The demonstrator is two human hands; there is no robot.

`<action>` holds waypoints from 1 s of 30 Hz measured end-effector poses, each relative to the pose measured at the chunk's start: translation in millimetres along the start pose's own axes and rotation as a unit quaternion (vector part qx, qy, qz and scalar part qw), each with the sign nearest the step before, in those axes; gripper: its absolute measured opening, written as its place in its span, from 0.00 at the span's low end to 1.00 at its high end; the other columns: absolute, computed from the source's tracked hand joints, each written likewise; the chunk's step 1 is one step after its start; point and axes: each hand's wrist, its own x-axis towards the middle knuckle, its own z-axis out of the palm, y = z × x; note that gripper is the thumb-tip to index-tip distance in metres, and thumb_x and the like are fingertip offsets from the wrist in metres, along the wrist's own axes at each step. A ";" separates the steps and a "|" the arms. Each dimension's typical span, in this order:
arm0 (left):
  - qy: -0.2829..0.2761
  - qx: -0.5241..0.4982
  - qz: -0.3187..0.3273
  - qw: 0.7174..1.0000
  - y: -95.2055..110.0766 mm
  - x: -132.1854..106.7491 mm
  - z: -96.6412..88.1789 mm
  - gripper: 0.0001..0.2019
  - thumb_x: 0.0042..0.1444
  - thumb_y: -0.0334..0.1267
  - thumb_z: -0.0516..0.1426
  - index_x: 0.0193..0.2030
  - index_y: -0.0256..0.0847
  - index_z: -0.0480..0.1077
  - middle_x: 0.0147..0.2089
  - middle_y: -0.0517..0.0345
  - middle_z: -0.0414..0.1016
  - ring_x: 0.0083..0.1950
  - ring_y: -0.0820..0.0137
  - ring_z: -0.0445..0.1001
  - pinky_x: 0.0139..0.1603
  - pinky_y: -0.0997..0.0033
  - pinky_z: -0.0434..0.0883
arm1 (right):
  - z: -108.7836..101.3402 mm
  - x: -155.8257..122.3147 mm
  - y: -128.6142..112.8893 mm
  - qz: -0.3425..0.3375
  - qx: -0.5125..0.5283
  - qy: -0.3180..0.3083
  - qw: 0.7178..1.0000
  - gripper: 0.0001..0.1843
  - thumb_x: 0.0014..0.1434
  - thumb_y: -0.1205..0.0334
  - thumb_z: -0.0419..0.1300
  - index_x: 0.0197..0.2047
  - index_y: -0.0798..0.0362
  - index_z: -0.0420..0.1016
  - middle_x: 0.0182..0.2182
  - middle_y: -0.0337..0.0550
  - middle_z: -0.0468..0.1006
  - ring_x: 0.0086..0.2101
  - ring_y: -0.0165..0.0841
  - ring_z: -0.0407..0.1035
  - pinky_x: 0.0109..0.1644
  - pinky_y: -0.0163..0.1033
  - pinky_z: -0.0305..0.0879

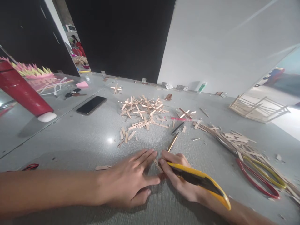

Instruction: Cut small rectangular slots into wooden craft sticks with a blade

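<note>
Right hand point(178, 175) fingers clamp a yellow utility knife point(199, 179) against a small wooden stick point(156, 163), pinned by the flat, close-fingered left hand point(127, 184); bare grey tabletop point(77, 140) lies open leftward, a craft-stick pile point(142, 111) beyond.

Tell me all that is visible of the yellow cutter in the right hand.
The cutter has a long curved body, yellow along the edge and black in the middle, and looks like plastic. The right hand grips its front end, and its rear end lies over the wrist. It slants down to a small wooden stick on the grey table, beside the flat left hand. Fingers hide the blade.
</note>
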 end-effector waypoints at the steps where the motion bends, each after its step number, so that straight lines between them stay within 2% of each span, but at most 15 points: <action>1: -0.003 0.000 0.002 1.000 -0.1 0.4 -0.5 0.23 0.67 0.42 0.54 0.68 0.39 0.63 0.78 0.33 0.41 0.77 0.41 0.44 0.74 0.41 0.51 | -1.1 -0.1 -0.6 0.004 -0.001 -0.003 1.000 0.19 0.74 0.53 0.46 0.29 0.47 0.51 0.20 0.30 0.55 0.21 0.28 0.55 0.28 0.37 0.55; 6: -0.008 0.005 0.003 1.000 1.3 0.9 -2.9 0.27 0.68 0.43 0.53 0.71 0.40 0.58 0.77 0.30 0.45 0.76 0.40 0.46 0.73 0.39 0.52 | -3.9 -0.4 -4.7 0.050 -0.005 0.006 0.999 0.22 0.74 0.49 0.43 0.29 0.48 0.54 0.22 0.33 0.62 0.25 0.31 0.60 0.38 0.43 0.59; 12: 0.013 0.011 0.001 1.000 2.7 -0.6 0.8 0.27 0.67 0.42 0.54 0.70 0.41 0.60 0.77 0.34 0.46 0.76 0.41 0.47 0.74 0.40 0.53 | -1.7 3.5 -9.0 0.087 -0.001 0.000 0.996 0.22 0.73 0.46 0.43 0.29 0.48 0.57 0.26 0.35 0.66 0.29 0.33 0.64 0.44 0.47 0.60; 16: 0.026 0.013 0.003 1.000 3.4 0.7 3.1 0.27 0.66 0.41 0.55 0.70 0.40 0.60 0.78 0.36 0.46 0.76 0.41 0.47 0.73 0.39 0.53 | -2.4 4.6 -9.4 0.096 0.008 0.002 0.995 0.22 0.73 0.46 0.44 0.29 0.48 0.57 0.26 0.35 0.66 0.29 0.33 0.63 0.42 0.45 0.60; 24: 0.003 0.020 0.001 1.000 5.5 2.3 0.6 0.26 0.66 0.41 0.53 0.69 0.38 0.61 0.74 0.25 0.51 0.76 0.38 0.48 0.72 0.39 0.55 | -1.5 3.7 -8.6 0.087 0.018 0.016 0.996 0.22 0.73 0.46 0.45 0.29 0.47 0.56 0.24 0.34 0.65 0.26 0.32 0.63 0.37 0.42 0.60; 30: 0.013 0.014 0.011 1.000 2.4 2.0 1.7 0.26 0.66 0.42 0.54 0.68 0.36 0.62 0.76 0.29 0.50 0.76 0.39 0.48 0.73 0.40 0.54 | -0.9 5.1 -9.4 0.060 0.005 0.018 0.998 0.21 0.74 0.50 0.46 0.29 0.48 0.56 0.24 0.33 0.64 0.25 0.30 0.63 0.38 0.42 0.61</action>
